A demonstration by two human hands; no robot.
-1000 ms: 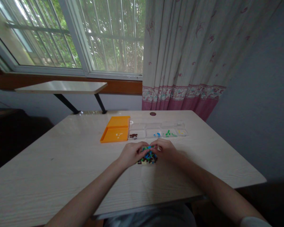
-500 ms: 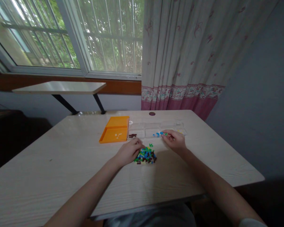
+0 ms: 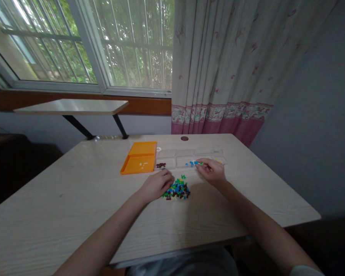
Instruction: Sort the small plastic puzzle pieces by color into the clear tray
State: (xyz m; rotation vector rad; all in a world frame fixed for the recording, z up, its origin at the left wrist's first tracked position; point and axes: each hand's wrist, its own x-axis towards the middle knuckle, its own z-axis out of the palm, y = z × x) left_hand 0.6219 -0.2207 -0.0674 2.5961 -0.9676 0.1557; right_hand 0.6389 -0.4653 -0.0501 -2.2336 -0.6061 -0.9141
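A heap of small plastic pieces [image 3: 178, 188], green, blue, dark brown and yellow, lies on the table in front of me. My left hand [image 3: 156, 184] rests at the heap's left edge, fingers curled down and closed; whatever is in them is hidden. Over the clear divided tray [image 3: 176, 158], my right hand [image 3: 212, 171] is pinched, with a small green piece [image 3: 201, 163] at its fingertips. Blue pieces [image 3: 191, 163] lie in the compartment just left of those fingertips. Dark brown pieces [image 3: 161, 165] sit in the tray's left compartment, and yellow ones [image 3: 217, 160] lie at its right end.
An open orange tray [image 3: 138, 158] with a few white pieces stands left of the clear tray. A raised shelf [image 3: 74, 106] on black legs is at the table's back left. Behind the table [image 3: 83, 203] are a window and a curtain [image 3: 218, 76].
My left hand's fingers have drawn in slightly at the heap's edge. My right hand has stayed almost in place over the clear tray.
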